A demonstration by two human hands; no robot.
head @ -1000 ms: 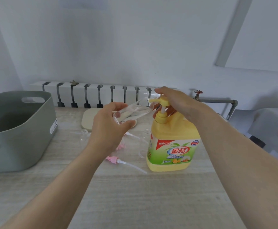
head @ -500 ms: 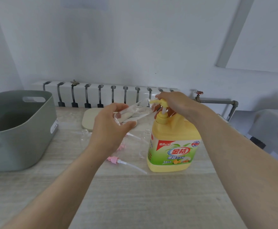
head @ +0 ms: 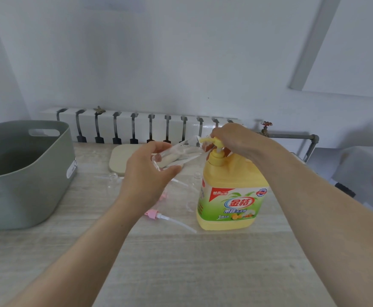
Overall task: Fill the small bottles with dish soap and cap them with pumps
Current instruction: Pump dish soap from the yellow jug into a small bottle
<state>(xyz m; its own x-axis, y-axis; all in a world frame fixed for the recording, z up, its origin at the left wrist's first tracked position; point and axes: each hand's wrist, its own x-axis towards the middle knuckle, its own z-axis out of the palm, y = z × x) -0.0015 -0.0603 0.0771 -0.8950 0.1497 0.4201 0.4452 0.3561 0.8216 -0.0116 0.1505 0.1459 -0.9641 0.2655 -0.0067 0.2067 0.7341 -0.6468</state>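
Head view: a small clear plastic bottle (head: 174, 154) lies tilted nearly flat in the left hand (head: 145, 178), pinched between curled fingers and thumb above the table, its mouth at the spout of the yellow pump (head: 213, 143). The right hand (head: 236, 138) curls its fingers over that pump's head. It tops a squarish yellow jug (head: 230, 196) with a glossy green label, standing on the pale wood-grain table (head: 203, 262). A pink pump (head: 153, 214) with a thin white tube lies just left of the jug. Farther left sits a rounded grey tub (head: 26, 173); behind, a flat beige pad (head: 120, 158).
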